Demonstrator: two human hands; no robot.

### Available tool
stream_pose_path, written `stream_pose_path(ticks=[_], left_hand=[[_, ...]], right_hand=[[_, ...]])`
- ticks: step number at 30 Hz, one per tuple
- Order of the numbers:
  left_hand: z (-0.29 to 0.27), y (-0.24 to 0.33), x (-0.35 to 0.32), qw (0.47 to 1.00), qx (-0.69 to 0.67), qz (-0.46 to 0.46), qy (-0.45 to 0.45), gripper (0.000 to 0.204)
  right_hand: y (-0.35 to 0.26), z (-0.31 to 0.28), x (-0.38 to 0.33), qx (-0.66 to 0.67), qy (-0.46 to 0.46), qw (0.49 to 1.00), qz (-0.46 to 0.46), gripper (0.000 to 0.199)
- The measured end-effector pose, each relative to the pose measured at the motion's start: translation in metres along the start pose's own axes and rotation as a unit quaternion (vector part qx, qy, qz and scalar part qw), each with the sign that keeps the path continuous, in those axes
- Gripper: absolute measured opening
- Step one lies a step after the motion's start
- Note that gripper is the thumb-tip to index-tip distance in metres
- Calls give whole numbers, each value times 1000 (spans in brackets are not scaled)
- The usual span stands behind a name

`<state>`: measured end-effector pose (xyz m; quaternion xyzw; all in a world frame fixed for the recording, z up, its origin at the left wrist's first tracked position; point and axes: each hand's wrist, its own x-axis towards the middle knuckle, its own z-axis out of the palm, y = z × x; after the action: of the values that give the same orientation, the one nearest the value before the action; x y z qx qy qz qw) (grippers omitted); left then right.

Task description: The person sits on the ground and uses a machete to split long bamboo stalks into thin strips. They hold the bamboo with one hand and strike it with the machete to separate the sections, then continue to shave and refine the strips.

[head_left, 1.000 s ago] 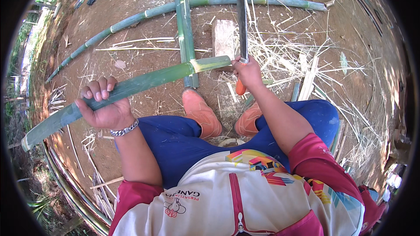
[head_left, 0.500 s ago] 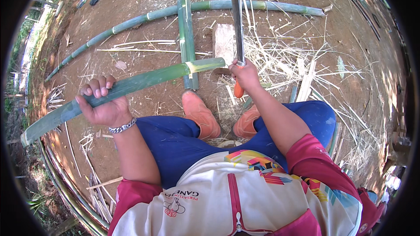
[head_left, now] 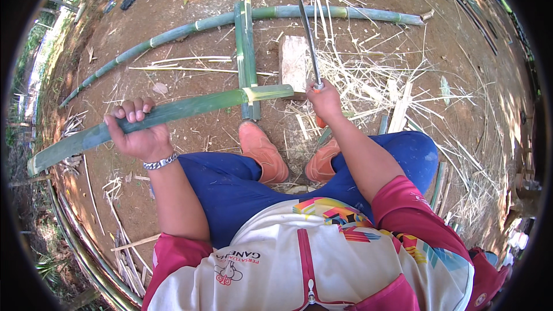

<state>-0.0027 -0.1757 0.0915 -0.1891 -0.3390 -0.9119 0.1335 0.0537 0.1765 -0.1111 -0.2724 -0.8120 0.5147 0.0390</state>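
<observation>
Moved: the machete [head_left: 310,40] has rolled from showing its flat to nearly edge-on, its tip swinging toward 11 o'clock; the split bamboo slat [head_left: 190,108] lies more level, its outer end raised.
Bearing on the work: blade and slat are apart, so no cut seems under way.
Bamboo pole: the long green pole [head_left: 219,21] arcs on the soil from between 9 and 10 o'clock round to 1.
Shavings: pale bamboo shavings [head_left: 374,69] spread at 2 o'clock.
Slat: held aloft from 9 o'clock toward 12, its inner end near the right hand.
Crossing pieces: two green bamboo strips [head_left: 246,60] lie at 11 o'clock across the pole.
Wood block: pale block [head_left: 294,60] at 12 o'clock.
Left hand [head_left: 144,135]: at 9 o'clock, fingers curled over the slat, thumb opposing, gripping it.
Right hand [head_left: 326,102]: at 2 o'clock, closed round the machete's orange handle.
</observation>
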Motion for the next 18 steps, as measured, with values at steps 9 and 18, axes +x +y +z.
stream_pose_path(ticks=[9, 18], left_hand=[[-1, -22, 0, 964, 202, 3, 172, 44], [-15, -85, 8, 919, 387, -14, 77, 43]], right_hand=[[58, -1, 7, -155, 35, 987, 18, 33], [66, -10, -2, -190, -17, 981, 19, 31]])
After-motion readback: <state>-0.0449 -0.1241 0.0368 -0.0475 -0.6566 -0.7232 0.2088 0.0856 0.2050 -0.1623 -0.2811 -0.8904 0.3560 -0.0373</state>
